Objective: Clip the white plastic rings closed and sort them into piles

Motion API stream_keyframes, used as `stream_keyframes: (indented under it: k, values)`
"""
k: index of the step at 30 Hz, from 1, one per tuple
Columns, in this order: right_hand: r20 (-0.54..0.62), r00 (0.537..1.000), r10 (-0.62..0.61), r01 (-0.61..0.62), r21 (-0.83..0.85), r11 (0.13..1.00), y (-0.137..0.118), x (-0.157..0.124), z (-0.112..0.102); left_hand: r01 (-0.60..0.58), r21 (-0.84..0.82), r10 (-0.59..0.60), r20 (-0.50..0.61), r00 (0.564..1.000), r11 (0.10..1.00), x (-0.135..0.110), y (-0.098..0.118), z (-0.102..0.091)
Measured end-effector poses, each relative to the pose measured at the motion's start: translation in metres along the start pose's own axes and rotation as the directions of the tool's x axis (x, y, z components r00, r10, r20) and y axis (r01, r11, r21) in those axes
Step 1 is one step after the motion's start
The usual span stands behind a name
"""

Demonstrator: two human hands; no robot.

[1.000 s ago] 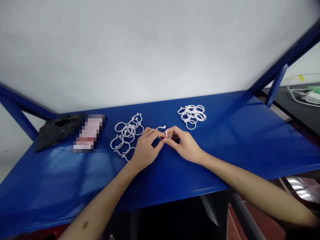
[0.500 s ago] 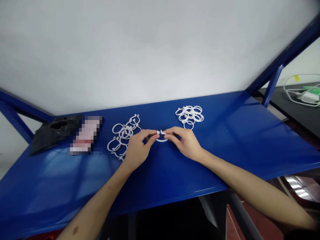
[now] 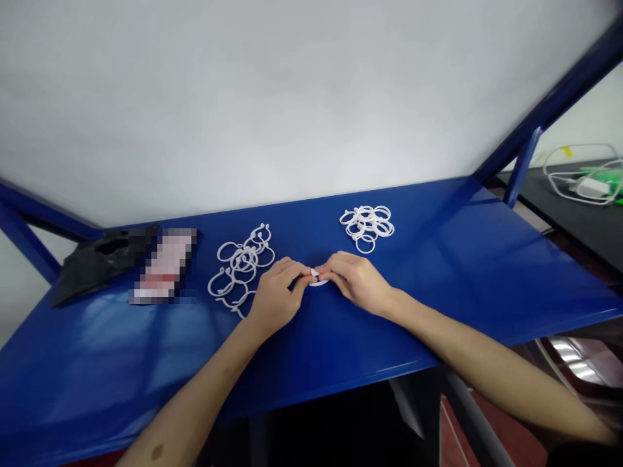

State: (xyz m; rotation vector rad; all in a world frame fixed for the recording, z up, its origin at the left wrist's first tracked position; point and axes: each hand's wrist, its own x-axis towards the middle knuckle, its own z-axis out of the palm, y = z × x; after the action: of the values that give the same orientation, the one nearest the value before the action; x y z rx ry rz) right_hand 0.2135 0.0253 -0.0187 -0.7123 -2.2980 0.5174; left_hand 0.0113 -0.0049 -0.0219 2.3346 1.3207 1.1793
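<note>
Between my two hands is a white plastic ring [image 3: 319, 283], its clasp ends pinched at the top and much of it hidden by fingers. My left hand [image 3: 280, 292] is closed on the ring's left end, thumb against fingertips. From the other side, my right hand [image 3: 359, 280] grips the right end the same way. Beside my left hand lies a loose pile of white rings [image 3: 243, 259], several with their ends apart. Farther back on the right is a tighter pile of white rings [image 3: 365, 224] that look closed.
The blue tabletop [image 3: 413, 259] runs up to a white panel [image 3: 311, 97]. On the left lie a black plastic bag [image 3: 87, 269] and a blurred-out pinkish item [image 3: 165, 266]. Blue frame bars stand at both sides. White cables [image 3: 584, 181] rest on a dark surface at right.
My hands have come closer together and slightly down, bringing the ring's two ends together where a gap showed before. Both piles lie as they were; the view has shifted slightly.
</note>
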Motion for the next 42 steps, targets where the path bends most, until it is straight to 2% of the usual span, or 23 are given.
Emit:
stream_keyframes:
  k: [2,4,7,10,12,15,20,25,31,35,39,42]
  values:
    - [-0.003,1.0,0.012,-0.013,-0.078,0.997,0.002,0.003,-0.006,-0.052,0.084,0.051,0.014,0.999,0.995,0.004,-0.004,-0.002]
    - [0.008,0.998,0.061,-0.058,-0.218,0.974,0.005,0.006,-0.016,-0.052,0.217,0.047,0.027,0.999,0.975,0.007,-0.011,-0.005]
    - [0.016,0.978,0.209,-0.179,-0.452,0.874,0.01,0.008,-0.037,0.082,0.467,-0.099,0.013,0.995,0.881,0.009,-0.024,-0.014]
    - [0.009,0.925,0.379,-0.308,-0.564,0.766,0.016,0.005,-0.056,0.201,0.646,-0.267,0.004,0.964,0.737,0.007,-0.037,-0.022]
    - [0.016,0.881,0.473,-0.373,-0.592,0.715,0.019,0.004,-0.064,0.23,0.691,-0.327,0.01,0.945,0.685,0.006,-0.041,-0.025]
    - [0.02,0.824,0.567,-0.423,-0.644,0.637,0.02,0.003,-0.068,0.232,0.7,-0.346,0.023,0.938,0.675,0.007,-0.042,-0.026]
    - [-0.01,0.764,0.646,-0.463,-0.707,0.536,0.02,0.005,-0.07,0.278,0.723,-0.378,-0.026,0.925,0.632,0.009,-0.043,-0.026]
    - [-0.077,0.717,0.693,-0.518,-0.723,0.456,0.021,0.005,-0.072,0.277,0.743,-0.416,0.002,0.909,0.609,0.008,-0.044,-0.027]
    - [-0.057,0.709,0.703,-0.546,-0.675,0.496,0.019,0.005,-0.073,0.304,0.73,-0.43,-0.015,0.903,0.613,0.01,-0.042,-0.031]
    - [-0.099,0.753,0.651,-0.541,-0.657,0.526,0.017,0.005,-0.071,0.309,0.733,-0.439,-0.016,0.899,0.606,0.01,-0.043,-0.032]
    - [-0.118,0.785,0.608,-0.527,-0.643,0.556,0.015,0.005,-0.064,0.271,0.708,-0.392,0.009,0.92,0.652,0.008,-0.044,-0.032]
    - [-0.113,0.812,0.572,-0.5,-0.64,0.584,0.014,0.005,-0.057,0.288,0.664,-0.361,-0.029,0.932,0.69,0.009,-0.042,-0.033]
